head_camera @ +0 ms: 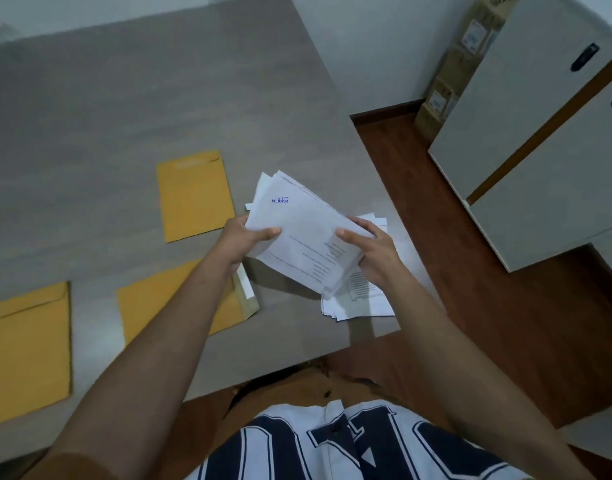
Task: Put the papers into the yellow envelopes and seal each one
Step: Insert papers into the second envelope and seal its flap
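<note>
A bundle of white printed papers point(299, 230) is held above the grey table point(124, 109). My left hand point(244, 239) grips its left edge, thumb on top. My right hand point(374, 252) grips its right edge. Below the bundle a stack of more white papers point(363, 304) lies near the table's right edge. Three yellow envelopes lie flat: one point(195, 195) left of the bundle, one point(148, 306) partly under my left forearm with its flap point(247, 289) open toward the papers, and one point(27, 348) at the far left.
The table's right edge and front corner are close to the paper stack. Beyond it are a brown wood floor point(436, 209), a white cabinet point(540, 143) and stacked cardboard boxes point(450, 81) against the wall.
</note>
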Motion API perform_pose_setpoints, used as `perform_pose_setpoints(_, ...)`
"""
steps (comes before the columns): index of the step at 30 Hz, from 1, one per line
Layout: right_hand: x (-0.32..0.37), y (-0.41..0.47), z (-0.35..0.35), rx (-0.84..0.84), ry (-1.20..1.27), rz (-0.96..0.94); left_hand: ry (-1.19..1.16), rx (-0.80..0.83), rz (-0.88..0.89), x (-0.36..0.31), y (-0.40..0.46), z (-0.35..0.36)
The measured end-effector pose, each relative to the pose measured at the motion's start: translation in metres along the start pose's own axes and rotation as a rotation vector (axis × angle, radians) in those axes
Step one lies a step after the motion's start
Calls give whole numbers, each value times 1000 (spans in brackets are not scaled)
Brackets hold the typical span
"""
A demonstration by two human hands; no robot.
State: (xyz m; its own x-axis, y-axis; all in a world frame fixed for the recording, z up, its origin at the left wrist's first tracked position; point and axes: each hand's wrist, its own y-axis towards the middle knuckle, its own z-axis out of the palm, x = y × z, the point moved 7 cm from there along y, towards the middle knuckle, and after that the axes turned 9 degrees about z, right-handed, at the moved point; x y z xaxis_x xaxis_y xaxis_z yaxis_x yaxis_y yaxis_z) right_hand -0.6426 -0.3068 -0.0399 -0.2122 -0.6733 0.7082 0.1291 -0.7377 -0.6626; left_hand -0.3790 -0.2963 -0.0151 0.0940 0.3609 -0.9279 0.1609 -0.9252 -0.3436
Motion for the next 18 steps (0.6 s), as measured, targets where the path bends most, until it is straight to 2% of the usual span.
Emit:
perform_pose_setpoints(3, -7, 3, 42, 141, 101, 34, -113, -107, -29, 17, -16, -39)
perform_pose_setpoints(6, -21, 4, 82, 230, -24, 41, -170, -209, -41, 33, -37, -73)
perform_pose_setpoints(11, -34, 4, 125, 193, -206, 26, -152, -315, -32, 47, -72, -112)
perform_pose_setpoints(15, -34, 2, 153, 208, -381, -68, -133, -347, -3, 56, -98, -145)
perform_pose_setpoints(18, -30, -5, 167, 238, -412, -131, -111, -372, 9, 59, -109, -163)
